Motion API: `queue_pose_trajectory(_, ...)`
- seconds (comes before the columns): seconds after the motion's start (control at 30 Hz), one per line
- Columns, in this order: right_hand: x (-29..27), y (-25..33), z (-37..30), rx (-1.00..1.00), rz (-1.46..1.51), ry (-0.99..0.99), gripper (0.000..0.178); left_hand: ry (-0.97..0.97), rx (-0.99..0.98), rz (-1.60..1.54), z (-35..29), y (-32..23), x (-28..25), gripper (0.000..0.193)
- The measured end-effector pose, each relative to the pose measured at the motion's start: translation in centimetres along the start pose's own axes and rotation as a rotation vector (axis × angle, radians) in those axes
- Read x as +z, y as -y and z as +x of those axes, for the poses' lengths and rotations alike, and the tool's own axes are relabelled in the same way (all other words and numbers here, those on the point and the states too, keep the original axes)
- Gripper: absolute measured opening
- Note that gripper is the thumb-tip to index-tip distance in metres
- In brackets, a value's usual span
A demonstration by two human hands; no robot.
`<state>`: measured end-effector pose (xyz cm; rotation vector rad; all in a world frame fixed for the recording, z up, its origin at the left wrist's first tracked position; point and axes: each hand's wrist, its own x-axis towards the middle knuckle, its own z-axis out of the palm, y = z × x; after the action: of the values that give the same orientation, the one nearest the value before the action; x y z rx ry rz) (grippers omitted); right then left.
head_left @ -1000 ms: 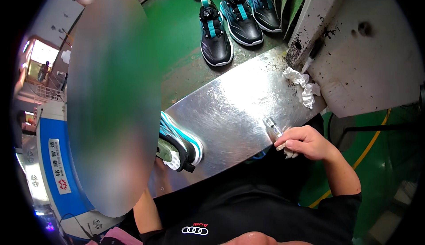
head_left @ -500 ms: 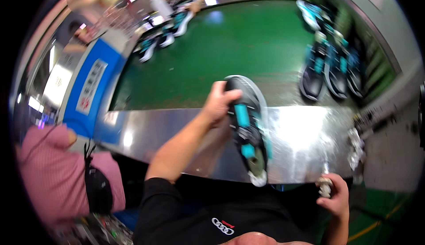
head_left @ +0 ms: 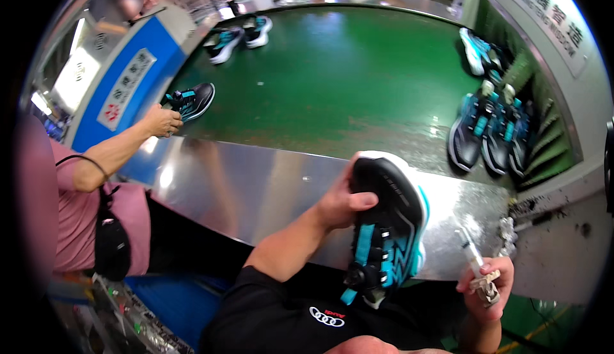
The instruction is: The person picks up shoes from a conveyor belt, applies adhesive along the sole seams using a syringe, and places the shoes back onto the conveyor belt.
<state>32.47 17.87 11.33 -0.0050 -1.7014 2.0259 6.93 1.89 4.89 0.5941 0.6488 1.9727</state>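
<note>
Lower centre, the left hand grips a probably light, flexible shoe, best held midfoot; lower right, the right hand clasps a syringe-like tool.

Green work surface, steel front ledge; black-teal shoes right and far left.

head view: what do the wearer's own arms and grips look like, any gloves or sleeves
The left grip and right grip are bare human hands, without visible gloves or cables. The forearms are uncovered. A short black fabric sleeve covers the left upper arm, matching the black shirt, whose chest bears a pale ringed emblem with a small red mark.
</note>
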Motion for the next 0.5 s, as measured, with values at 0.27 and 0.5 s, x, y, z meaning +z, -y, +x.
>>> queue_pose_trajectory(0.27,3.0,0.7,4.1,-0.096,0.301,0.248,0.072,0.092,0.116,0.282,-0.9,0.2,0.0,0.071)
queue_pose_trajectory(0.5,4.4,1.1,5.1,0.008,0.357,0.273,0.075,0.204,0.191,0.298,-1.4,0.3,0.6,0.071)
